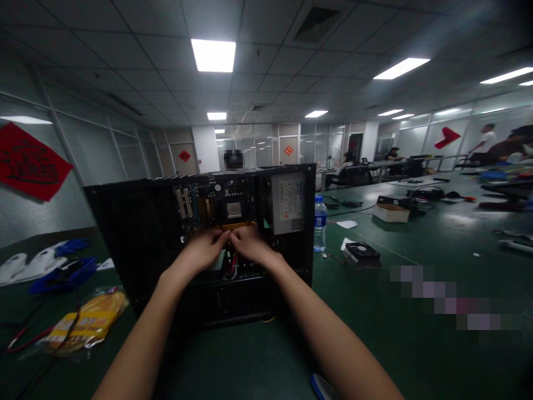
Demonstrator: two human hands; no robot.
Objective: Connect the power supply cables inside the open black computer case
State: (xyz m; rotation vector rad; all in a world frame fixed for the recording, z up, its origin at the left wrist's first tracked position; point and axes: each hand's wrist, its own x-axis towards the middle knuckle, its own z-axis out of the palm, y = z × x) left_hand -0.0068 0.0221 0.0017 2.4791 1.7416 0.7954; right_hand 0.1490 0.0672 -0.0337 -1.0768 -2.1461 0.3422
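The open computer case stands upright on the bench, power supply in its upper right corner. Inside, left hand and right hand meet, fingers narrow; blur hides any grip. Uneven pressure could flex the motherboard; careless brushing could tug the cables.

The computer case is black, the power supply inside it grey with a pale label. Slots show cream, blue and amber. The cables are red, white and black. The tabletop is plain green, the packet yellow, the bottle cap blue, the box cream, and the wall hanging red with dark lettering.
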